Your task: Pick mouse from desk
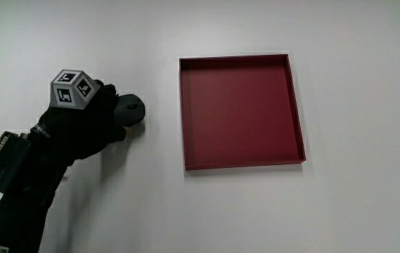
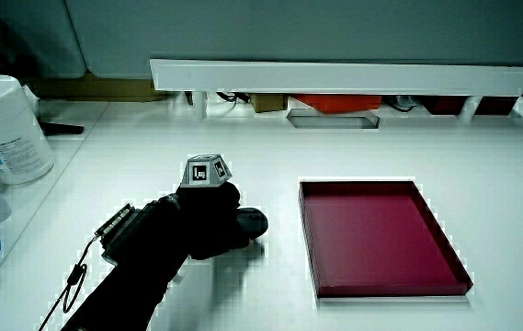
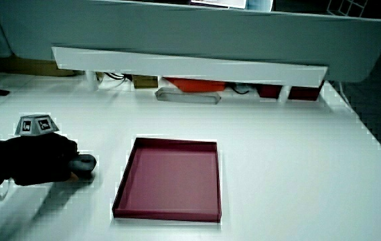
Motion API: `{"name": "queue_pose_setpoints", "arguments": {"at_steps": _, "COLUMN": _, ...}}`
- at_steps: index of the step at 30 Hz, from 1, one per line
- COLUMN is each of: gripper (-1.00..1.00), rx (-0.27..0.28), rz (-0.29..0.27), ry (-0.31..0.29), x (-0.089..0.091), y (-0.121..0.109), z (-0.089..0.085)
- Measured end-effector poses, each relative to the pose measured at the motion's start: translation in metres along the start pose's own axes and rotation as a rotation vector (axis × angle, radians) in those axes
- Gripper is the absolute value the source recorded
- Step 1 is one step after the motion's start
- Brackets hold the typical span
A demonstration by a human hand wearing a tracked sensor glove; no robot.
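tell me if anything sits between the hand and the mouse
Nothing visible does. The hand is already on the mouse, fingers curled over it, on the table beside the red tray. The tray holds nothing and lies clear of the grasp.

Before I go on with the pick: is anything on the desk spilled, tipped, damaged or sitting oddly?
Nothing stands out. The red tray lies flat and empty beside the mouse, and the hand lies over the mouse on the table. No spill or damage shows in any view.
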Motion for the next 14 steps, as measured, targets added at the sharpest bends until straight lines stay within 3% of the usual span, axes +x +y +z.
{"name": "queue_pose_setpoints", "arguments": {"at_steps": 5, "gripper": 1.00, "rx": 0.022, "rz": -0.067, "ry": -0.009, "x": 0.025, "y": -0.008, "z": 0.015}}
{"name": "queue_pose_setpoints", "arguments": {"at_steps": 8, "gripper": 1.00, "rx": 0.026, "rz": -0.125, "ry": -0.045, "x": 0.039, "y": -0.005, "z": 0.019}}
{"name": "queue_pose_setpoints", "arguments": {"at_steps": 9, "gripper": 1.00, "rx": 0.026, "rz": -0.128, "ry": -0.018, "x": 0.047, "y": -0.008, "z": 0.024}}
{"name": "queue_pose_setpoints", "arguments": {"at_steps": 10, "gripper": 1.00, "rx": 0.024, "rz": -0.145, "ry": -0.044, "x": 0.049, "y": -0.005, "z": 0.024}}
{"name": "queue_pose_setpoints", "arguments": {"at_steps": 11, "gripper": 1.00, "rx": 0.013, "rz": -0.170, "ry": -0.023, "x": 0.055, "y": -0.004, "z": 0.027}}
{"name": "queue_pose_setpoints", "arguments": {"at_steps": 12, "gripper": 1.00, "rx": 0.004, "rz": -0.178, "ry": -0.074, "x": 0.056, "y": 0.003, "z": 0.022}}
{"name": "queue_pose_setpoints", "arguments": {"at_steps": 13, "gripper": 1.00, "rx": -0.032, "rz": -0.113, "ry": -0.115, "x": 0.061, "y": 0.002, "z": 0.024}}
{"name": "queue_pose_setpoints", "arguments": {"at_steps": 14, "gripper": 1.00, "rx": -0.025, "rz": -0.152, "ry": -0.073, "x": 0.068, "y": 0.004, "z": 0.027}}
